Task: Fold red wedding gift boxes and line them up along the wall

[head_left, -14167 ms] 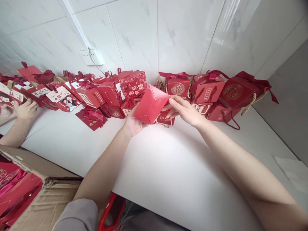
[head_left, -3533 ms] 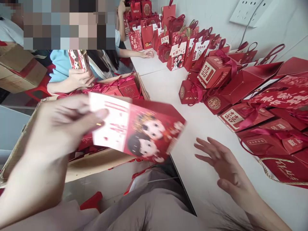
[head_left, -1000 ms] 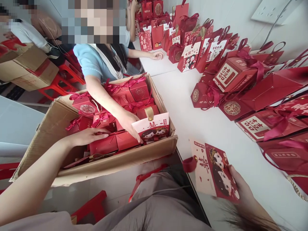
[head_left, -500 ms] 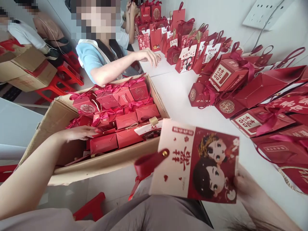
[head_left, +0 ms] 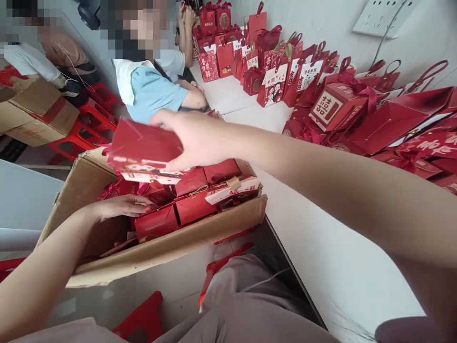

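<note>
My right hand [head_left: 193, 138] grips a red gift box [head_left: 143, 143], thumb on the near side, above the far left part of a cardboard carton [head_left: 160, 252]. White panels with cartoon figures show along the gift box's lower edge. Inside the carton sit several red gift boxes [head_left: 193, 205], some with ribbons. One near the right end has a white front [head_left: 228, 191] and a tan loop handle. My left hand [head_left: 123, 208] reaches over the carton's left part, fingers stretched out flat and touching the packed boxes. My right forearm hides part of the table.
Several red gift boxes [head_left: 339, 112] with ribbons and loops line the white table [head_left: 303, 228] along the wall. A person in a light blue top [head_left: 153, 93] sits beyond the carton. Red stools [head_left: 143, 319] stand below; brown cartons [head_left: 43, 112] are stacked at left.
My right hand has carried the gift box from near my lap at the right, up and left over the carton. The person's arm has drawn back from the table. My left hand has hardly moved.
</note>
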The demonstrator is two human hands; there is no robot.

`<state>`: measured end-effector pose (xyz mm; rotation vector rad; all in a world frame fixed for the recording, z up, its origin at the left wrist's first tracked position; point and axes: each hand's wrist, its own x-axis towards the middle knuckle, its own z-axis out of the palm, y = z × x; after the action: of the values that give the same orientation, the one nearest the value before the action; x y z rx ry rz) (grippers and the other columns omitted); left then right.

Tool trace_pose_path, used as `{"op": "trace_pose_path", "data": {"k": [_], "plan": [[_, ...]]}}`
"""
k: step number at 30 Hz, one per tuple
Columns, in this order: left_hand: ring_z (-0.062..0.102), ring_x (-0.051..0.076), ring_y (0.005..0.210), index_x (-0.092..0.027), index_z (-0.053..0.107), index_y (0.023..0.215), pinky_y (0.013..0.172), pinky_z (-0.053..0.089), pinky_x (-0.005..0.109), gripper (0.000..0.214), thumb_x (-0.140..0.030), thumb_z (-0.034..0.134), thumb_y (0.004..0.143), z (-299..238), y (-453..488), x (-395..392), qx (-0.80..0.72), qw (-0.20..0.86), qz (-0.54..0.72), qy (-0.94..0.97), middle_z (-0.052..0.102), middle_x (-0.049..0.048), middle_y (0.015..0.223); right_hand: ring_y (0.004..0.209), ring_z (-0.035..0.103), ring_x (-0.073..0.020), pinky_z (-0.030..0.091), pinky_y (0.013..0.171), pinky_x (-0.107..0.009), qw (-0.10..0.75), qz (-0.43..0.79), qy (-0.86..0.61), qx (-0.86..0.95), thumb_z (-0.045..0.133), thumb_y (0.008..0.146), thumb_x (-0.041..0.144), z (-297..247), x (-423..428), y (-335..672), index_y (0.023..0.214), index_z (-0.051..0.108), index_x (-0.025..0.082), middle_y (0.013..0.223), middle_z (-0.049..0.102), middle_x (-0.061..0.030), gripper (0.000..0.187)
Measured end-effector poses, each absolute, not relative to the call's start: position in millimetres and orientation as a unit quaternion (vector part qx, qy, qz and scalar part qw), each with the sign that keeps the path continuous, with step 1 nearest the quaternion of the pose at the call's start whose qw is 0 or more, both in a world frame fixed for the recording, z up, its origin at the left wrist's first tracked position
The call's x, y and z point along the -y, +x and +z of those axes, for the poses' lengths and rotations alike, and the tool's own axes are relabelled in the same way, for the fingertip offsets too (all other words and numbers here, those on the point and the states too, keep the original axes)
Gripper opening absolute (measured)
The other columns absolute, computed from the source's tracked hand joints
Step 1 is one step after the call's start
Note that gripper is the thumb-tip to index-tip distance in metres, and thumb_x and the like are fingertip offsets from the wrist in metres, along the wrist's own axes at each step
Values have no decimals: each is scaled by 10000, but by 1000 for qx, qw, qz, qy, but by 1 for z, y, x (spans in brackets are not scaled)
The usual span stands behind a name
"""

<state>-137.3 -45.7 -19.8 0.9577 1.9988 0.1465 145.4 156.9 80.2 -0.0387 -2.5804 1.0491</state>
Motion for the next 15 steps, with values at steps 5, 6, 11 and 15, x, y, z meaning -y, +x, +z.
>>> {"op": "trace_pose_path", "data": {"k": [5, 6, 11, 15], "plan": [[585, 279, 1308, -227, 616, 1323, 1104, 460, 386, 799, -496, 865, 613, -37, -157, 64, -771, 535, 155, 308, 626, 119, 1400, 1219, 599, -246, 533, 970, -308, 106, 274, 37, 955, 741, 770, 251, 57, -123, 82, 1188, 555, 200, 1315, 614, -1, 461], [559, 283, 1339, -250, 611, 1339, 1124, 443, 397, 807, -477, 873, 610, -38, -160, 66, -773, 534, 162, 301, 612, 102, 1420, 1223, 600, -252, 531, 966, -303, 95, 275, 34, 956, 743, 778, 265, 50, -117, 75, 1190, 557, 197, 1320, 601, 1, 458], [510, 341, 1377, -252, 660, 1294, 1135, 435, 438, 865, -411, 939, 491, -37, -165, 69, -775, 518, 170, 321, 685, 106, 1317, 1181, 619, -247, 532, 981, -342, 34, 260, 21, 965, 668, 882, 331, 37, -119, 74, 1073, 606, 217, 1294, 598, 3, 231], [523, 315, 1369, -264, 652, 1267, 1129, 437, 400, 796, -497, 905, 550, -36, -172, 73, -745, 570, 164, 305, 669, 110, 1344, 1113, 629, -247, 527, 991, -385, 40, 235, 48, 970, 674, 885, 240, 54, -144, 106, 1066, 625, 159, 1303, 579, -92, 204]]}}
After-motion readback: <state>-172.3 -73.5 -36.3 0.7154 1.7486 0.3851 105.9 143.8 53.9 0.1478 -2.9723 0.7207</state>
